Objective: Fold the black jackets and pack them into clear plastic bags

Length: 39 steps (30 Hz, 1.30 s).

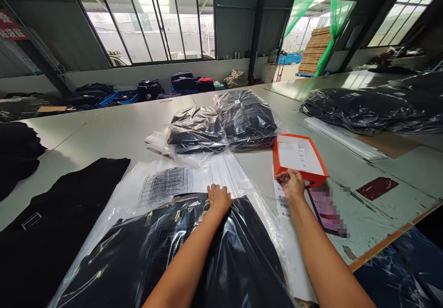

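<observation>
A black garment in a clear plastic bag [152, 248] lies in front of me. My left hand [218, 200] rests on its far edge, with the fingers curled over the plastic. My right hand [292, 184] is at the near left corner of an orange box [301, 173] with a white inside and labels in it. Its fingers are pinched together at the upper end of a strip of white barcode labels [283, 202], which runs down beside the bag. The fingertips partly hide the spot they grip. Flat clear bags [214, 172], one with black print, lie under the bagged garment.
Two bagged dark bundles [245, 119] stand beyond my hands. An unbagged black garment [62, 211] lies at left. A phone-like device [327, 211], partly pixelated, and a dark red patch [377, 188] lie right. More bagged garments [367, 107] fill the far right.
</observation>
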Motion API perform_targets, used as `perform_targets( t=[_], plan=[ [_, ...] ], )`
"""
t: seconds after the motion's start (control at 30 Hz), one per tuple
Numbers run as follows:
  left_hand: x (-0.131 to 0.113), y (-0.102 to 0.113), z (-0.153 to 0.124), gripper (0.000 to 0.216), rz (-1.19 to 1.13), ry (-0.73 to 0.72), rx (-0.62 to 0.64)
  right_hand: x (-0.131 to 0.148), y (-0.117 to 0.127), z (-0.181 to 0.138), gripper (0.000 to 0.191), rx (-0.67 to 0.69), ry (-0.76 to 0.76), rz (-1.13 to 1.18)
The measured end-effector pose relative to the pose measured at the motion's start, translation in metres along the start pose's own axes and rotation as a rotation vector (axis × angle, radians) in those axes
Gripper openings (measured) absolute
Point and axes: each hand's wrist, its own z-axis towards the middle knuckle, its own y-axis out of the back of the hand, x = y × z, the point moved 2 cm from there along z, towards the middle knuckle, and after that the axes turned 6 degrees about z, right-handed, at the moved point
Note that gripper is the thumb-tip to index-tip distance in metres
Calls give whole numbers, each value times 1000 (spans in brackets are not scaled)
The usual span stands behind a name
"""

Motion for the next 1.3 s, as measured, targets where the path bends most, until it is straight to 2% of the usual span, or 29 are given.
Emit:
perform_targets(
  t=[0.1, 0.17, 0.27, 0.33, 0.4, 0.47, 0.5, 0.67, 0.77, 0.83, 0.9, 1.03, 1.17, 1.23, 1.3],
  plan=[
    [-24, 2, -6, 41, -48, -47, -98, -8, -3, -8, 23, 47, 21, -273],
    [-34, -5, -9, 47, -80, -101, -54, -11, -5, -14, 26, 122, 70, -597],
    [-39, -21, -10, 52, -116, -174, 73, -13, -5, -23, 29, 318, 115, -1103],
    [-38, -30, -8, 56, -110, -175, 119, -13, -3, -29, 30, 433, 61, -1328],
    [-37, -36, -7, 58, -94, -164, 138, -13, 1, -34, 23, 499, -16, -1445],
    [-37, -39, -5, 60, -79, -161, 144, -10, 5, -36, 10, 504, -37, -1469],
    [-37, -40, -4, 60, -74, -161, 147, -7, 8, -37, 11, 471, -16, -1452],
    [-37, -43, -4, 60, -57, -161, 155, 21, 25, -37, 31, 136, 250, -1252],
    [-37, -43, -5, 59, -61, -160, 147, 31, 31, -42, 28, 74, 394, -1203],
    [-37, -42, -5, 58, -68, -163, 146, 28, 33, -49, 18, 91, 355, -1213],
    [-37, -39, -4, 58, -80, -167, 159, 19, 33, -59, 7, 145, 227, -1255],
    [-37, -26, -1, 58, -148, -156, 152, -2, 25, -85, 36, 271, 29, -1471],
    [-34, -3, -6, 45, -144, -223, 20, -18, 17, -108, 38, 395, -89, -1678],
    [-31, 4, -11, 39, -125, -285, 7, -23, 16, -113, 48, 376, -96, -1740],
    [-28, 6, -16, 37, -117, -321, 26, -26, 17, -112, 50, 333, -32, -1812]
  ],
)
